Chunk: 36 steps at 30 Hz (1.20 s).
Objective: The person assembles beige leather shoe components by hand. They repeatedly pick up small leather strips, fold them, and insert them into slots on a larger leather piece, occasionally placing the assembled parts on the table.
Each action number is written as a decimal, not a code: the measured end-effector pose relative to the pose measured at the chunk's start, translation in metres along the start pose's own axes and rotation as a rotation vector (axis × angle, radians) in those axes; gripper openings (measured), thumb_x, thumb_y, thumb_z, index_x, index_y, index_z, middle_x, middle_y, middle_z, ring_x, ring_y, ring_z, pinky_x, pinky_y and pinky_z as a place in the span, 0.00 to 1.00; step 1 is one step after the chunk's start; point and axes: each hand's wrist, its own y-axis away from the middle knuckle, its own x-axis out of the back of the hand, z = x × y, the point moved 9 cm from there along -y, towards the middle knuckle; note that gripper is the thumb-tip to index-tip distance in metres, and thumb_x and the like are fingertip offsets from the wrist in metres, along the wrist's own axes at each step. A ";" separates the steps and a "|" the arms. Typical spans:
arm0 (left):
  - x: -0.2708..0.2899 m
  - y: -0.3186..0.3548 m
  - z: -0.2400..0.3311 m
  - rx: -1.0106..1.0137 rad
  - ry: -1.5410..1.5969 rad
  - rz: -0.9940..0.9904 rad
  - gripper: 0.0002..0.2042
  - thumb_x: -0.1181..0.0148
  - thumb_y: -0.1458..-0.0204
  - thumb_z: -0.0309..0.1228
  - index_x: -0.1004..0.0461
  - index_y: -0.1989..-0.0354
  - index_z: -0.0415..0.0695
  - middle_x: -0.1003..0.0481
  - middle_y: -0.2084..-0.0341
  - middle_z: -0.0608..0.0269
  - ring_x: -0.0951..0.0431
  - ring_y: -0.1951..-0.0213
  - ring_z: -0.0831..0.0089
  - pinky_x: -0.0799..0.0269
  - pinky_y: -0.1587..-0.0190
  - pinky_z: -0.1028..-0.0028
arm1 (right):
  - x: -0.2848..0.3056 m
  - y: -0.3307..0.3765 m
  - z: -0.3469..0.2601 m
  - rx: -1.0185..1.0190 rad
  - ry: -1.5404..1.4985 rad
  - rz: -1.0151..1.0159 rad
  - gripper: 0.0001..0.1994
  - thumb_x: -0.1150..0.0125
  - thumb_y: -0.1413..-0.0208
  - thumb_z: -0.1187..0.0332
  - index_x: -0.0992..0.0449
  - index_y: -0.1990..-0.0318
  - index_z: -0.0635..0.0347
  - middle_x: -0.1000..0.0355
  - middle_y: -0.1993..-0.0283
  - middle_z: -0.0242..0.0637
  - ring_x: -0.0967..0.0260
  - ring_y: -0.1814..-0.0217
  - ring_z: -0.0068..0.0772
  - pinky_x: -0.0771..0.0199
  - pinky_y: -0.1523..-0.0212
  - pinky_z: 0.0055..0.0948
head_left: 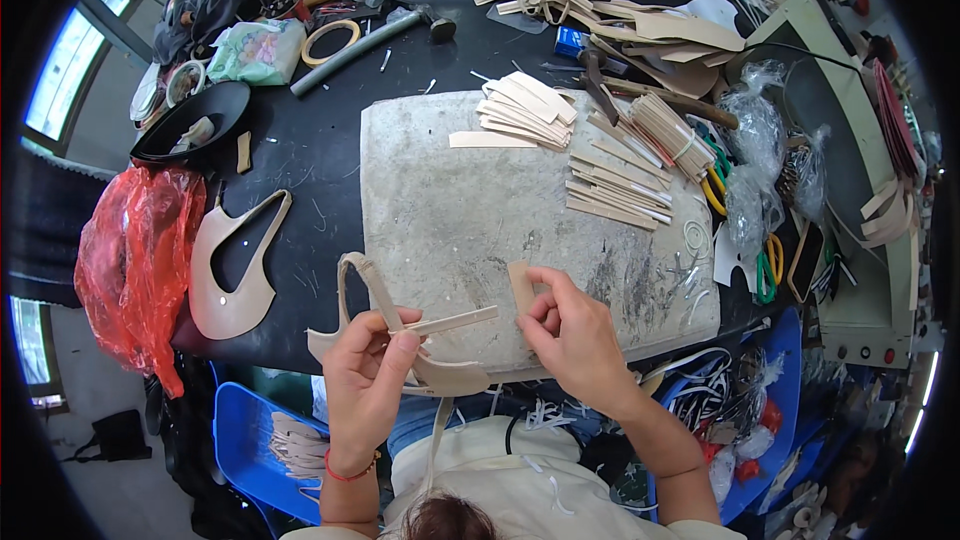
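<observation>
My left hand grips a beige shoe upper piece with a looping strap, and pinches a thin beige strip that sticks out to the right. My right hand holds a short beige strap piece upright between thumb and fingers. Both hands hover over the near edge of a worn grey work slab.
Stacks of beige strips and more strips lie on the slab's far right. A cut-out beige upper lies left on the black table, next to a red plastic bag. A hammer, tape roll and scissors surround the slab.
</observation>
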 end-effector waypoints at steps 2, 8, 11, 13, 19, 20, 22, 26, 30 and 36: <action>0.004 0.000 -0.002 -0.007 0.001 0.012 0.09 0.46 0.42 0.24 0.29 0.56 0.33 0.25 0.66 0.61 0.26 0.66 0.80 0.30 0.61 0.80 | 0.003 0.005 -0.004 0.107 0.070 0.108 0.19 0.39 0.53 0.76 0.33 0.51 0.63 0.32 0.64 0.44 0.32 0.62 0.47 0.31 0.61 0.39; 0.015 0.004 -0.002 -0.046 0.009 0.044 0.09 0.47 0.42 0.24 0.30 0.56 0.33 0.25 0.66 0.60 0.25 0.66 0.79 0.30 0.61 0.80 | 0.006 0.014 -0.007 0.041 0.122 0.226 0.18 0.38 0.53 0.78 0.29 0.52 0.65 0.30 0.66 0.40 0.31 0.69 0.31 0.28 0.65 0.27; 0.017 0.005 -0.003 -0.055 0.028 0.049 0.09 0.47 0.42 0.24 0.30 0.56 0.33 0.25 0.65 0.60 0.25 0.66 0.79 0.29 0.61 0.79 | 0.002 0.016 0.002 -0.053 0.046 0.146 0.15 0.38 0.53 0.78 0.27 0.55 0.66 0.30 0.66 0.40 0.30 0.67 0.31 0.28 0.65 0.27; 0.017 0.005 -0.005 -0.059 0.043 0.048 0.09 0.47 0.42 0.24 0.30 0.55 0.33 0.25 0.65 0.60 0.25 0.66 0.79 0.29 0.60 0.79 | 0.004 0.017 0.000 0.001 0.026 0.139 0.13 0.39 0.53 0.78 0.26 0.57 0.66 0.30 0.66 0.40 0.30 0.67 0.30 0.28 0.65 0.27; 0.021 0.007 -0.004 -0.071 0.049 0.042 0.09 0.47 0.41 0.24 0.31 0.55 0.33 0.25 0.65 0.60 0.25 0.65 0.78 0.29 0.60 0.79 | 0.007 0.019 -0.011 0.192 0.124 0.177 0.10 0.39 0.52 0.77 0.26 0.60 0.65 0.31 0.65 0.41 0.30 0.65 0.33 0.29 0.64 0.28; 0.021 0.007 -0.004 -0.069 0.048 0.045 0.09 0.47 0.41 0.24 0.31 0.55 0.33 0.25 0.65 0.60 0.25 0.65 0.78 0.29 0.60 0.79 | 0.004 0.021 -0.013 0.237 0.188 0.185 0.10 0.39 0.51 0.77 0.26 0.60 0.65 0.31 0.65 0.41 0.30 0.65 0.34 0.29 0.64 0.28; 0.020 0.007 -0.003 -0.065 0.046 0.048 0.10 0.47 0.41 0.25 0.30 0.55 0.32 0.25 0.66 0.60 0.25 0.65 0.78 0.29 0.60 0.79 | 0.007 0.020 -0.016 0.232 0.180 0.224 0.11 0.38 0.51 0.76 0.26 0.59 0.65 0.31 0.65 0.42 0.30 0.64 0.36 0.29 0.64 0.29; 0.018 0.006 -0.004 -0.052 0.027 0.068 0.09 0.47 0.41 0.26 0.30 0.56 0.33 0.25 0.68 0.61 0.25 0.66 0.79 0.29 0.61 0.79 | 0.004 0.020 -0.040 0.283 0.448 0.329 0.12 0.37 0.50 0.75 0.27 0.57 0.65 0.31 0.66 0.43 0.30 0.65 0.37 0.29 0.66 0.30; 0.019 0.008 0.001 -0.067 0.002 0.112 0.09 0.47 0.41 0.28 0.28 0.58 0.34 0.25 0.72 0.64 0.25 0.69 0.80 0.29 0.62 0.79 | -0.002 0.012 -0.018 0.161 0.189 0.209 0.11 0.38 0.50 0.75 0.27 0.58 0.65 0.31 0.68 0.42 0.30 0.70 0.38 0.29 0.68 0.30; 0.025 0.007 -0.002 -0.067 0.026 0.075 0.10 0.47 0.41 0.25 0.30 0.55 0.32 0.25 0.68 0.60 0.25 0.66 0.78 0.29 0.60 0.79 | 0.003 0.012 -0.022 0.214 0.012 0.052 0.09 0.42 0.49 0.77 0.25 0.59 0.65 0.30 0.68 0.42 0.30 0.69 0.43 0.29 0.66 0.33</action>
